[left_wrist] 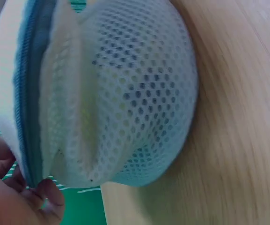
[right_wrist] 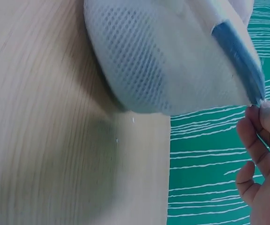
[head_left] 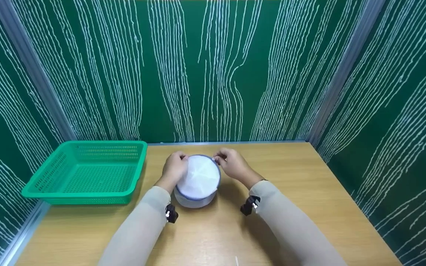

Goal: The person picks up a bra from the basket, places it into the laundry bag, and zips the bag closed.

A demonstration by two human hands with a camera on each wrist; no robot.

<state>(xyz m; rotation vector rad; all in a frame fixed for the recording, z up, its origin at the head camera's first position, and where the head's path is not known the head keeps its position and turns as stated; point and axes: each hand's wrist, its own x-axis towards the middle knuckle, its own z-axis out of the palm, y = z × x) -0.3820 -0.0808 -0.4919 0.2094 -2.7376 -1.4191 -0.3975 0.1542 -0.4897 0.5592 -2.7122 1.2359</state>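
Note:
A round white mesh laundry bag [head_left: 200, 177] with a blue band around its upper edge stands on the table between my hands. Its top, a pale disc, tilts toward me in the head view. My left hand [head_left: 174, 169] pinches the blue band [left_wrist: 31, 93] at the bag's far left. On the opposite side, my right hand [head_left: 235, 168] holds the band's edge between thumb and fingertip. Honeycomb mesh [right_wrist: 135, 51] forms the bag's lower body, which bulges out near the tabletop. The inside of the bag is mostly hidden.
A green plastic basket [head_left: 133, 188] with perforated walls stands at the table's left. Behind the wooden table [head_left: 290, 166] rises a green wall [head_left: 250, 85] with wavy white lines, and similar panels flank both sides. Black wrist cameras sit on both sleeves.

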